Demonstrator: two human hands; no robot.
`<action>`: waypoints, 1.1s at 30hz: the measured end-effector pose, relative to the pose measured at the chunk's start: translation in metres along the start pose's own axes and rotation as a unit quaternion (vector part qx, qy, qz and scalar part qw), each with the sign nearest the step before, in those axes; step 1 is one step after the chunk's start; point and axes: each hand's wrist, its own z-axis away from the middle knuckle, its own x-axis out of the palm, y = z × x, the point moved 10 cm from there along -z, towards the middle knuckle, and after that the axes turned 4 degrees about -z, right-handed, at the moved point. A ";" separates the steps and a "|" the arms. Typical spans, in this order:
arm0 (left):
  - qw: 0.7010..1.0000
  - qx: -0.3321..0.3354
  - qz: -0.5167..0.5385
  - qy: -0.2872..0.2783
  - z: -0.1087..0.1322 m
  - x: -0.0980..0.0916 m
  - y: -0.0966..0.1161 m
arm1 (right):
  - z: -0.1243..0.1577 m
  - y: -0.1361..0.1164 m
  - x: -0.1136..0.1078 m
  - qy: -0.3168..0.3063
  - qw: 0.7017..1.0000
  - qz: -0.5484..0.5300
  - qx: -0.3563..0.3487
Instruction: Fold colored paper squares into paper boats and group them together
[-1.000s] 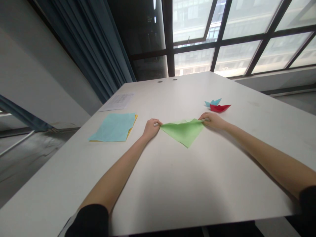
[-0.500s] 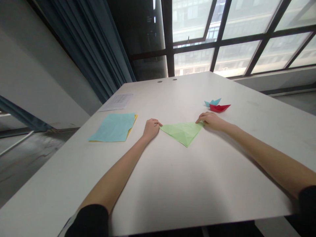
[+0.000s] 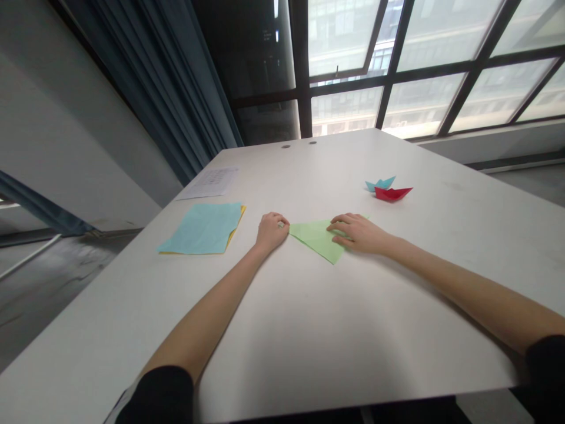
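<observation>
A light green sheet of paper (image 3: 315, 237), folded into a triangle, lies on the white table with its point toward me. My left hand (image 3: 272, 231) pinches its left corner between thumb and fingers. Over the right part of the triangle rests my right hand (image 3: 356, 232), fingers spread and lying on the paper, covering much of that side. A small tip of green shows beyond its knuckles.
A red paper boat (image 3: 392, 194) and a light blue paper boat (image 3: 380, 184) stand beyond my right hand. On the left lies a stack of blue paper (image 3: 203, 228) with yellow beneath it. A printed sheet (image 3: 209, 182) is behind the stack, near the table's left edge.
My right hand has left the triangle's right corner and slid left and slightly nearer, onto the paper. My left hand stays at the left corner, its fingers drawn closer together.
</observation>
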 end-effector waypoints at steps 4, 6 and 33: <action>0.998 0.030 -0.058 0.011 0.006 -0.012 0.019 | 0.000 -0.005 0.008 -0.009 1.000 -0.014 -0.004; 0.995 0.066 -0.080 0.008 0.010 -0.015 0.036 | 0.000 -0.005 0.009 -0.009 1.000 -0.018 -0.003; 0.955 0.058 -0.139 -0.254 0.039 0.035 0.061 | 0.015 0.033 0.037 -0.138 0.978 -0.009 0.157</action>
